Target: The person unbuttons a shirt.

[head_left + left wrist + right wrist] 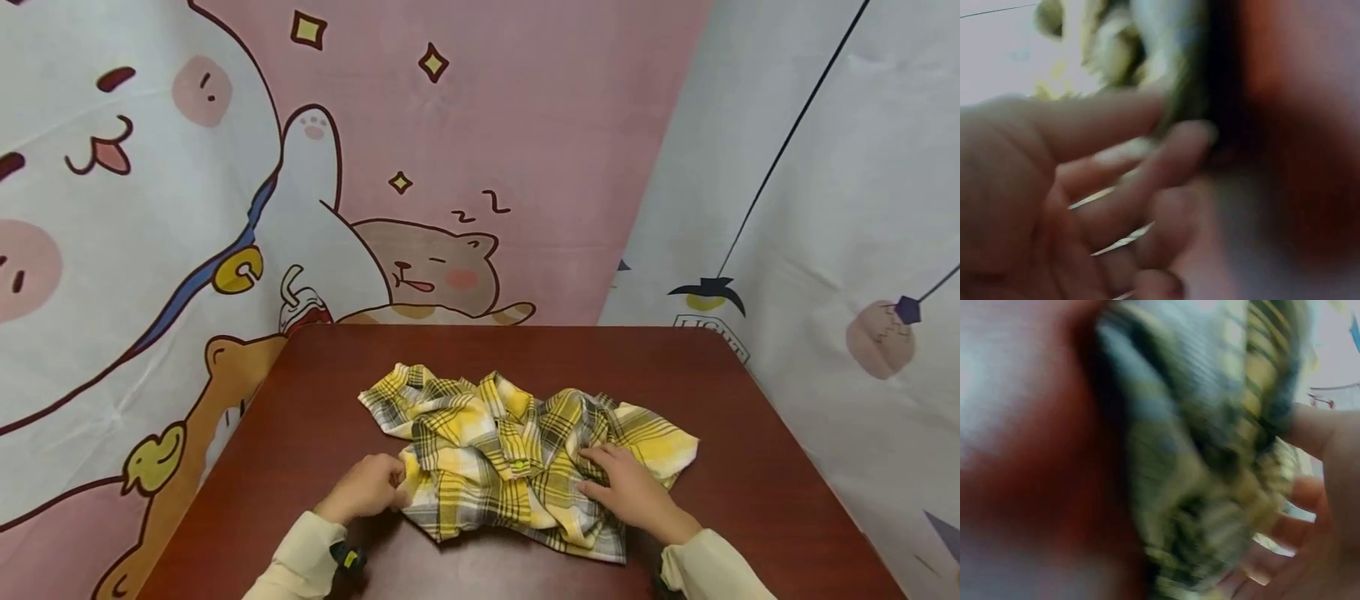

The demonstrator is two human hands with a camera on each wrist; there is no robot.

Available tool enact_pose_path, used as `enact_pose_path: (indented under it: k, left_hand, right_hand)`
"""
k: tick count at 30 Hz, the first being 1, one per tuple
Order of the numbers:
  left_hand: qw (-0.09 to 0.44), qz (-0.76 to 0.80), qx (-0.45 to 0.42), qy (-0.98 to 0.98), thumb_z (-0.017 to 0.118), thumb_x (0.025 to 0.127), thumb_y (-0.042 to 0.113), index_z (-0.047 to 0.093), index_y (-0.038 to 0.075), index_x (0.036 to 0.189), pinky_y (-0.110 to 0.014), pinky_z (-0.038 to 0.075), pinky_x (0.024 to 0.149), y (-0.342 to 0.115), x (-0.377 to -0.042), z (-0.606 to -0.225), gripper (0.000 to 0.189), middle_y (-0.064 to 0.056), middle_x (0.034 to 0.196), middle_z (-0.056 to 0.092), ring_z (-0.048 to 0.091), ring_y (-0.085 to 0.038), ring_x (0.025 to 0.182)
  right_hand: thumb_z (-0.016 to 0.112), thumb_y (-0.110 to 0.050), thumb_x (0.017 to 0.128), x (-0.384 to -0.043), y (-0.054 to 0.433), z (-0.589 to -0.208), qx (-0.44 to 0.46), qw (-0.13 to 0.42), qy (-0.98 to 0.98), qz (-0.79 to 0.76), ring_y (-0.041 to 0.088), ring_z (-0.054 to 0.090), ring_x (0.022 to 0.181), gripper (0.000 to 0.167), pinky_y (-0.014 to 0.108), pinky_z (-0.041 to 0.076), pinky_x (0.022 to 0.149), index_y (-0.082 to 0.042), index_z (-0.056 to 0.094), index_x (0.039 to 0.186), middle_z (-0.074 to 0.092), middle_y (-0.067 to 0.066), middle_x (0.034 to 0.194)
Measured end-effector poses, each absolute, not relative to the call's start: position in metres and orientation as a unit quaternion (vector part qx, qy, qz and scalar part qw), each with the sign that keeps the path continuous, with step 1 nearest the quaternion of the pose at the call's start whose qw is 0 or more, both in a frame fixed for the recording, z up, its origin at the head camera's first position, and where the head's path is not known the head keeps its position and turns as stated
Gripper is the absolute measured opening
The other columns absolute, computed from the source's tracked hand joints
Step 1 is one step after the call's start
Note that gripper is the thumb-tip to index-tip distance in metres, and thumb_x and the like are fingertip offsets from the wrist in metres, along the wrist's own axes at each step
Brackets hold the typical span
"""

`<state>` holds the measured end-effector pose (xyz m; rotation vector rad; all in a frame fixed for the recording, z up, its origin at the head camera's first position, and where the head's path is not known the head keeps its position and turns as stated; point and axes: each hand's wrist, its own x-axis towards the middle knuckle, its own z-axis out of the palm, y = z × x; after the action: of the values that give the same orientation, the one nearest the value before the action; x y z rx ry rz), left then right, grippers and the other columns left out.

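Observation:
A yellow, grey and white plaid shirt [480,467] lies crumpled on the table, its collar and a button front showing near the middle. At the shirt's left edge my left hand [371,486] pinches the cloth between thumb and fingers; the left wrist view shows a fold of the shirt [1188,69] at the fingertips, blurred. My right hand [630,487] rests on the right part of the shirt, thumb and fingers spread apart. In the right wrist view the shirt [1204,456] hides some of that hand's fingertips.
The dark red-brown table [315,375] extends beyond the shirt on all sides. Behind it hangs a cloth backdrop [540,150] printed with cartoon animals. Dark straps [348,557] circle the wrists below pale sleeves [300,554].

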<state>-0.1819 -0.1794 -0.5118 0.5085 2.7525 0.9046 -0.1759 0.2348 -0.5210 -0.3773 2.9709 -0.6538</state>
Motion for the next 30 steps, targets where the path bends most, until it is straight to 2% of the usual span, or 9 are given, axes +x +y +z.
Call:
enact_pose_path:
  k: [4, 7, 10, 12, 15, 17, 19, 22, 30]
  left_hand:
    - [0.087, 0.301, 0.167, 0.935, 0.081, 0.077, 0.017, 0.056, 0.016, 0.067, -0.028, 0.035, 0.047, -0.185, -0.189, -0.485, 0.027, 0.009, 0.058, 0.046, 0.040, -0.009, 0.049]
    - [0.009, 0.321, 0.124, 0.939, 0.080, 0.081, 0.021, 0.066, 0.013, 0.087, -0.033, 0.043, 0.057, -0.177, -0.203, -0.472, 0.018, 0.004, 0.075, 0.059, 0.050, -0.011, 0.061]
    - [-0.050, 0.351, 0.102, 0.930, 0.077, 0.086, 0.026, 0.067, 0.011, 0.110, -0.037, 0.048, 0.063, -0.162, -0.220, -0.471, 0.030, -0.004, 0.099, 0.066, 0.055, -0.013, 0.067]
    - [-0.060, 0.362, 0.117, 0.923, 0.073, 0.089, 0.029, 0.063, 0.011, 0.124, -0.040, 0.050, 0.071, -0.151, -0.231, -0.473, 0.040, -0.007, 0.118, 0.063, 0.058, -0.014, 0.076]
    - [-0.053, 0.347, 0.168, 0.921, 0.065, 0.095, 0.035, 0.055, 0.013, 0.137, -0.046, 0.048, 0.087, -0.137, -0.243, -0.480, 0.049, -0.008, 0.134, 0.056, 0.062, -0.022, 0.099]
    - [-0.036, 0.318, 0.198, 0.926, 0.057, 0.098, 0.041, 0.051, 0.014, 0.142, -0.047, 0.045, 0.092, -0.130, -0.249, -0.485, 0.052, -0.007, 0.135, 0.057, 0.057, -0.025, 0.108]
    - [-0.020, 0.287, 0.213, 0.934, 0.051, 0.100, 0.046, 0.052, 0.013, 0.142, -0.048, 0.045, 0.092, -0.127, -0.253, -0.490, 0.053, -0.007, 0.127, 0.062, 0.058, -0.028, 0.109]
    - [0.013, 0.260, 0.209, 0.943, 0.050, 0.100, 0.046, 0.058, 0.011, 0.135, -0.045, 0.050, 0.080, -0.128, -0.255, -0.495, 0.050, -0.005, 0.111, 0.069, 0.063, -0.024, 0.092]
    - [0.126, 0.261, 0.191, 0.938, 0.074, 0.087, 0.034, 0.065, 0.009, 0.123, -0.037, 0.050, 0.067, -0.137, -0.257, -0.496, 0.044, -0.006, 0.108, 0.066, 0.061, -0.015, 0.075]
  right_hand:
    - [0.072, -0.031, 0.090, -0.182, 0.231, -0.503, -0.117, -0.022, 0.965, -0.233, 0.025, 0.063, 0.090, 0.035, 0.045, 0.051, 0.073, -0.010, 0.068, 0.117, 0.065, 0.004, 0.100]
    - [0.074, -0.023, 0.089, -0.192, 0.224, -0.496, -0.108, -0.110, 0.956, -0.252, 0.011, 0.051, 0.065, 0.030, 0.032, 0.042, 0.054, -0.008, 0.068, 0.114, 0.056, -0.003, 0.082]
    - [0.075, -0.021, 0.087, -0.203, 0.217, -0.497, -0.120, -0.176, 0.945, -0.250, 0.012, 0.047, 0.062, 0.038, 0.031, 0.039, 0.051, -0.006, 0.065, 0.121, 0.055, 0.003, 0.089]
    - [0.075, -0.022, 0.088, -0.211, 0.215, -0.500, -0.135, -0.190, 0.943, -0.239, 0.020, 0.056, 0.074, 0.048, 0.038, 0.046, 0.059, -0.007, 0.059, 0.130, 0.057, 0.011, 0.107]
    - [0.071, -0.028, 0.091, -0.223, 0.215, -0.506, -0.154, -0.159, 0.950, -0.219, 0.035, 0.059, 0.104, 0.062, 0.052, 0.050, 0.077, -0.009, 0.047, 0.144, 0.050, 0.018, 0.135]
    - [0.066, -0.032, 0.094, -0.230, 0.218, -0.511, -0.161, -0.114, 0.957, -0.213, 0.040, 0.054, 0.116, 0.062, 0.059, 0.045, 0.088, -0.008, 0.043, 0.147, 0.048, 0.020, 0.140]
    - [0.063, -0.036, 0.096, -0.234, 0.222, -0.515, -0.159, -0.070, 0.962, -0.210, 0.038, 0.058, 0.112, 0.058, 0.059, 0.045, 0.088, -0.006, 0.047, 0.143, 0.054, 0.019, 0.134]
    - [0.064, -0.036, 0.095, -0.237, 0.229, -0.517, -0.152, -0.023, 0.965, -0.212, 0.030, 0.066, 0.095, 0.048, 0.054, 0.050, 0.083, -0.004, 0.060, 0.130, 0.064, 0.016, 0.120]
    - [0.076, -0.017, 0.085, -0.241, 0.237, -0.506, -0.136, 0.029, 0.971, -0.194, 0.012, 0.061, 0.068, 0.019, 0.039, 0.053, 0.063, -0.008, 0.075, 0.102, 0.070, 0.004, 0.093]
